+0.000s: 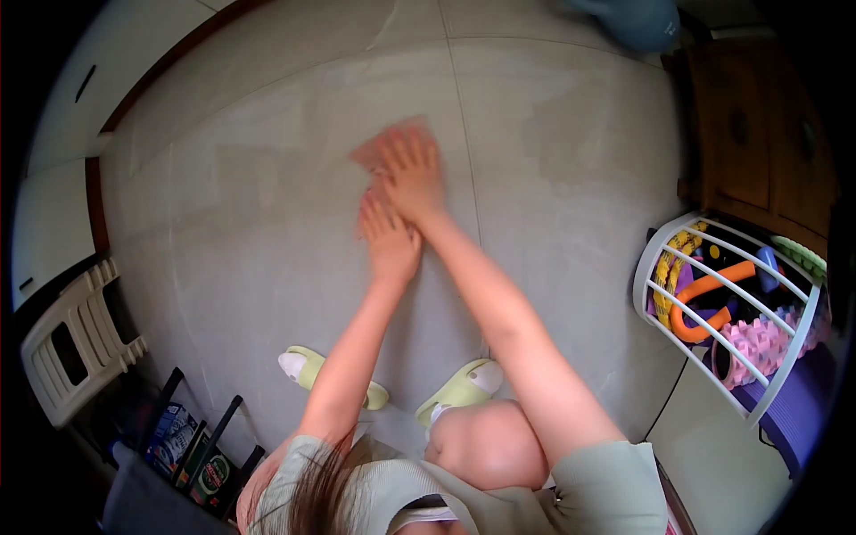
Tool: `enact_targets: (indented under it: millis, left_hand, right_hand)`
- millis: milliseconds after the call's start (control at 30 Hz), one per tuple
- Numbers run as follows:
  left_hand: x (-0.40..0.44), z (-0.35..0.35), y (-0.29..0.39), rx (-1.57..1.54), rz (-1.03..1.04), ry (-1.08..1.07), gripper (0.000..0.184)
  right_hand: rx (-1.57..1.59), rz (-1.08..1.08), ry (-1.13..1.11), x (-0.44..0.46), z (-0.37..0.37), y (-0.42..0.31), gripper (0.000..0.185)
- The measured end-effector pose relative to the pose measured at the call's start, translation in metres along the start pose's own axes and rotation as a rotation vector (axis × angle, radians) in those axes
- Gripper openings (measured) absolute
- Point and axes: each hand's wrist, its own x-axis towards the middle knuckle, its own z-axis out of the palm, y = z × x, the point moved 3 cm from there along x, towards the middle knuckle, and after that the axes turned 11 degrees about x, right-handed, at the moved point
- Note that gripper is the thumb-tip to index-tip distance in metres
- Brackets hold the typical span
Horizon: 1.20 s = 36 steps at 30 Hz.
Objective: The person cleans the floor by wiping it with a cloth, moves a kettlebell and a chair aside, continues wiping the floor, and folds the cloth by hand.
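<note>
A thin pinkish-red cloth [366,155] lies on the grey tiled floor [267,223], partly covered by my hands and smeared by motion. My right hand [413,180] presses flat on it, fingers stretched out and apart. Just below and to the left, my left hand [390,242] also lies flat with fingers extended, close against the right wrist. A little of the cloth shows beside its fingertips; how much lies under the palm is hidden.
A white rack [644,276] with colourful exercise gear stands at right, below a brown wooden cabinet [744,125]. A blue-grey object [637,22] sits top right. White cabinets [58,209] and a folded plastic stool [80,343] line the left. Green slippers [455,392] are on my feet.
</note>
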Motion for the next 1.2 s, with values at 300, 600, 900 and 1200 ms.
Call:
enact_targets:
  millis: [300,600,900,1200]
  left_hand:
    - [-0.07,0.011,0.101,-0.188,0.404,-0.101,0.064]
    - [-0.045,0.0,0.065,-0.249,0.163,-0.128,0.067]
    - [0.051,-0.009,0.1,-0.044,0.374,0.02,0.067]
    - [0.011,0.005,0.174,-0.053,0.955,-0.046,0.067]
  right_hand:
    - [-0.118,0.549,0.103,-0.144,-0.089,0.067,0.064]
    - [-0.12,0.248,-0.059,-0.077,-0.06,0.034,0.063]
    - [-0.155,0.377,0.113,-0.011,-0.082,0.103,0.056]
    - [-0.191,1.076,0.479,-0.153,-0.121,0.127,0.062]
